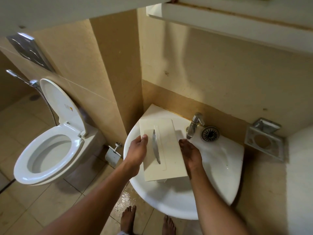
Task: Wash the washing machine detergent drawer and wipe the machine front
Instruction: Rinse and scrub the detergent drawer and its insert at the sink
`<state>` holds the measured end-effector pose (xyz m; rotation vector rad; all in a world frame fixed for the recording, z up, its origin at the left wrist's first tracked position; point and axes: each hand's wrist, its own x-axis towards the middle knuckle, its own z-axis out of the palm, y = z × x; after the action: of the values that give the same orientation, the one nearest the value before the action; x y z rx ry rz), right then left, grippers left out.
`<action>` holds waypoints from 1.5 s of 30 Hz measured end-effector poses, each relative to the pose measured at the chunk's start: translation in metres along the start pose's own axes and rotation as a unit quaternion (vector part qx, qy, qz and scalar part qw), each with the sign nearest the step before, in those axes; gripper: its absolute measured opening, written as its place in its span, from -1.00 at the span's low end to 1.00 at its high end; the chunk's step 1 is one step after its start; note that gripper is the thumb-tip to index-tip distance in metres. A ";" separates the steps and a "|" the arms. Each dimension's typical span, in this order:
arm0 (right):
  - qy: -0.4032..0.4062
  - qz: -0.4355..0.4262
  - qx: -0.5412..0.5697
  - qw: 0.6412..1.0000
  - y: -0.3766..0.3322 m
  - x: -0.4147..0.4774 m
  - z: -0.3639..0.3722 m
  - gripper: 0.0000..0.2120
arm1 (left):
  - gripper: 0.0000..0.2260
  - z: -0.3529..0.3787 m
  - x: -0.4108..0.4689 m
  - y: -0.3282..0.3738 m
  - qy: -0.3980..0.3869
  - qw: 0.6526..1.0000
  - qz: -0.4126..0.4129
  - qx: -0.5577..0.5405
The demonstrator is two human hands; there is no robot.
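The detergent drawer [169, 141] is a cream-white panel with a curved silver handle, held face up over the white corner sink [220, 167]. My left hand [137, 150] grips its left edge, thumb on top. My right hand [191, 155] holds its right edge, fingers curled under the side. The drawer's compartments are hidden below the front panel. The chrome tap [194, 126] stands just right of the drawer; I cannot tell whether water runs from it.
A toilet [50, 153] with raised lid stands to the left, a bidet sprayer [22, 78] on the wall by it. A drain cover [210, 134] lies on the sink rim. A soap holder [264, 141] hangs at right. The floor is wet near my bare feet [128, 217].
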<state>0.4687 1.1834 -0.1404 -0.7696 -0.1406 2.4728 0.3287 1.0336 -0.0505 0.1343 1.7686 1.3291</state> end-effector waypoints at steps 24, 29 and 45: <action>0.076 -0.143 -0.928 0.337 0.044 -0.071 0.081 -0.23 | -0.64 0.031 -0.006 -0.001 0.032 0.994 0.097 0.046; 0.078 -0.135 -0.935 0.319 0.037 -0.003 0.116 -0.32 | -0.68 0.035 -0.012 -0.005 -0.007 0.994 0.100 0.040; 0.276 -0.032 -0.098 0.956 -0.018 -0.010 0.023 -0.82 | -0.67 0.013 -0.013 0.013 0.071 0.991 0.112 0.006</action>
<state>0.4713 1.1946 -0.1115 -1.4816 -0.1997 2.1087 0.3404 1.0404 -0.0329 0.2575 1.9255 1.5202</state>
